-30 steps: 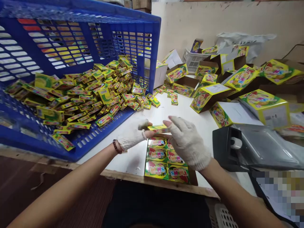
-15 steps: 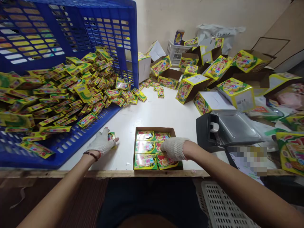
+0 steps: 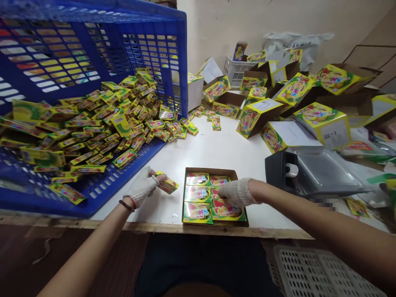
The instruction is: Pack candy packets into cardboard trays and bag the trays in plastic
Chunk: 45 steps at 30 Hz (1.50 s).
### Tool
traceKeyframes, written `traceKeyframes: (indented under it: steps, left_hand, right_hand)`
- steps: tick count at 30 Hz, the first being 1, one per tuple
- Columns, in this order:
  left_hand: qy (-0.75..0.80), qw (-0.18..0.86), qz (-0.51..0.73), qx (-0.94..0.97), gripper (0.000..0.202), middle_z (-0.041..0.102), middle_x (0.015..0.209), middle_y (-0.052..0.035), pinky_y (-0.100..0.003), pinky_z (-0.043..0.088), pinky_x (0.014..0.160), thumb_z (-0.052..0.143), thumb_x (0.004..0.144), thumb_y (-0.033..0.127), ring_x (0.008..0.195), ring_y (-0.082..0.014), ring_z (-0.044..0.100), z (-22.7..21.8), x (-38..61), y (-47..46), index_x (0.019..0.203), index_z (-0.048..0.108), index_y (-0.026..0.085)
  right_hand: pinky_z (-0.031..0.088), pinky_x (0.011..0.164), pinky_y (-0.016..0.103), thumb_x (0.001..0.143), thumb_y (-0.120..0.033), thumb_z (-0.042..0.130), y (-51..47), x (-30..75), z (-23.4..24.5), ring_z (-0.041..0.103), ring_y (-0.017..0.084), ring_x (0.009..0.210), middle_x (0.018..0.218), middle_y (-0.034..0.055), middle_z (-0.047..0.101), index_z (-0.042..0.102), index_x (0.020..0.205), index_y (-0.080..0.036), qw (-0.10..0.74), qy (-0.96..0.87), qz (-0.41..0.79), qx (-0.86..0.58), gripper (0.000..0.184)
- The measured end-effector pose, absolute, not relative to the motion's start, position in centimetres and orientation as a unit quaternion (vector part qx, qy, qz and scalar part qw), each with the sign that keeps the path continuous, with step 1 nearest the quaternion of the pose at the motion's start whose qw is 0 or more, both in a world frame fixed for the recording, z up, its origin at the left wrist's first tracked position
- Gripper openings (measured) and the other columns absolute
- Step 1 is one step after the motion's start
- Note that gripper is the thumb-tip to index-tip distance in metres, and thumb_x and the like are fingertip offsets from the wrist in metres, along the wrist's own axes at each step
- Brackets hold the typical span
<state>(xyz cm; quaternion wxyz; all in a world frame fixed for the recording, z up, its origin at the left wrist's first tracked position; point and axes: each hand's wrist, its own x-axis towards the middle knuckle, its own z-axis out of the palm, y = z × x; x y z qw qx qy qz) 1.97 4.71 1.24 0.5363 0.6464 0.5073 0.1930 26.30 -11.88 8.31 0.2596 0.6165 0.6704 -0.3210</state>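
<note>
My left hand (image 3: 140, 187), in a white glove with bare fingertips, pinches a small yellow-green box (image 3: 168, 184) just above the white table. To its right an open cardboard tray (image 3: 185, 212) holds several similar printed boxes (image 3: 197, 194) lying in two columns. My right hand (image 3: 236, 193), gloved too, is over the tray's right column. Its fingers curl down around a small box (image 3: 223, 209) at the front right, partly hidden by the glove.
A tipped blue crate (image 3: 182, 62) spills a heap of small boxes (image 3: 123, 123) on the left. Larger open cartons (image 3: 260, 117) crowd the back right. A black tape dispenser (image 3: 278, 171) and a clear plastic tray (image 3: 324, 173) stand on the right. The table's wooden edge (image 3: 148, 227) runs in front.
My left hand has lifted the small box off the table and tilted it toward the tray. My right hand stays on the tray. The whole view has shifted slightly.
</note>
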Motion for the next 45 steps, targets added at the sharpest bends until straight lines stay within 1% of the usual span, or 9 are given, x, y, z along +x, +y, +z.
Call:
traceKeyframes:
  steps: [6, 13, 19, 25, 31, 34, 40, 42, 45]
  left_hand:
    - [0.472, 0.618, 0.265, 0.57, 0.045, 0.049, 0.057, 0.0079, -0.014, 0.032, 0.034, 0.071, 0.069, 0.055, 0.04, -0.0042, 0.041, 4.1, 2.8, 2.9, 0.077, 0.044, 0.02]
    - [0.388, 0.755, 0.249, 0.466, 0.041, 0.066, 0.078, 0.0009, -0.02, 0.055, 0.044, 0.081, 0.066, 0.036, 0.048, -0.007, 0.059, 6.1, 5.3, -0.9, 0.091, 0.055, 0.018]
    - [0.35, 0.799, 0.221, 0.437, 0.041, 0.071, 0.095, -0.006, -0.025, 0.061, 0.054, 0.078, 0.071, 0.036, 0.063, -0.0135, 0.068, 5.0, 7.4, -4.5, 0.102, 0.057, 0.018]
    - [0.355, 0.81, 0.217, 0.413, 0.041, 0.07, 0.108, -0.0093, -0.031, 0.063, 0.065, 0.075, 0.075, 0.035, 0.077, -0.0178, 0.071, 3.9, 8.4, -6.1, 0.106, 0.055, 0.018]
    - [0.359, 0.818, 0.24, 0.38, 0.038, 0.07, 0.102, -0.0074, -0.028, 0.063, 0.064, 0.076, 0.074, 0.029, 0.074, -0.0164, 0.071, 4.2, 8.3, -5.3, 0.104, 0.056, 0.018]
    - [0.365, 0.824, 0.253, 0.353, 0.039, 0.071, 0.098, -0.0048, -0.028, 0.062, 0.068, 0.078, 0.07, 0.025, 0.075, -0.0154, 0.07, 4.7, 8.8, -5.2, 0.102, 0.058, 0.019]
    - [0.309, 0.817, 0.227, 0.431, 0.049, 0.068, 0.109, -0.0083, -0.031, 0.06, 0.073, 0.08, 0.068, 0.038, 0.085, -0.0188, 0.069, 5.3, 10.2, -7.2, 0.106, 0.058, 0.018]
    - [0.298, 0.763, 0.216, 0.532, 0.052, 0.067, 0.107, -0.0074, -0.031, 0.059, 0.071, 0.076, 0.07, 0.046, 0.081, -0.0177, 0.067, 5.2, 9.8, -7.2, 0.11, 0.057, 0.019]
    - [0.326, 0.585, 0.278, 0.688, 0.048, 0.063, 0.107, -0.0061, -0.031, 0.056, 0.073, 0.064, 0.081, 0.051, 0.084, -0.0173, 0.064, 4.6, 7.9, -5.2, 0.116, 0.054, 0.021]
  right_hand:
    - [0.044, 0.059, 0.028, 0.074, -0.013, 0.063, -11.3, 25.6, 8.5, 0.063, 0.02, 0.069, 0.082, 0.0076, 0.069, 0.072, 0.09, -0.014, 0.278, 0.664, -0.329, 0.611, 0.019]
    - [0.053, 0.075, 0.04, 0.068, -0.022, 0.077, -12.0, 24.7, 10.0, 0.069, 0.033, 0.087, 0.089, 0.0173, 0.072, 0.075, 0.093, -0.01, 0.283, 0.651, -0.262, 0.654, 0.028]
    - [0.054, 0.075, 0.039, 0.072, -0.01, 0.07, -11.8, 24.9, 9.1, 0.071, 0.03, 0.079, 0.077, 0.0148, 0.073, 0.076, 0.087, -0.009, 0.307, 0.626, -0.326, 0.639, 0.016]
    - [0.055, 0.079, 0.045, 0.058, -0.008, 0.08, -12.0, 23.9, 6.9, 0.069, 0.036, 0.095, 0.101, 0.0195, 0.072, 0.072, 0.103, -0.012, 0.277, 0.631, -0.279, 0.669, 0.047]
    - [0.053, 0.076, 0.043, 0.072, -0.014, 0.071, -13.2, 23.9, 5.4, 0.069, 0.035, 0.089, 0.091, 0.018, 0.073, 0.072, 0.084, -0.012, 0.257, 0.593, -0.321, 0.692, 0.012]
    - [0.052, 0.078, 0.036, 0.082, -0.02, 0.063, -14.6, 24.6, 5.7, 0.068, 0.028, 0.092, 0.099, 0.0133, 0.072, 0.069, 0.1, -0.016, 0.151, 0.602, -0.319, 0.717, 0.02]
    - [0.051, 0.083, 0.03, 0.094, -0.031, 0.043, -15.1, 24.9, 7.0, 0.063, 0.02, 0.102, 0.112, 0.0094, 0.067, 0.048, 0.129, -0.017, -0.394, 0.487, -0.385, 0.677, 0.038]
    - [0.051, 0.081, 0.031, 0.095, -0.031, 0.039, -14.4, 25.8, 7.9, 0.063, 0.02, 0.098, 0.111, 0.0099, 0.067, 0.046, 0.13, -0.016, -0.421, 0.492, -0.375, 0.663, 0.039]
    - [0.049, 0.076, 0.029, 0.088, -0.025, 0.049, -13.6, 28.2, 9.5, 0.062, 0.019, 0.086, 0.1, 0.0068, 0.068, 0.053, 0.122, -0.017, -0.289, 0.574, -0.308, 0.702, 0.035]
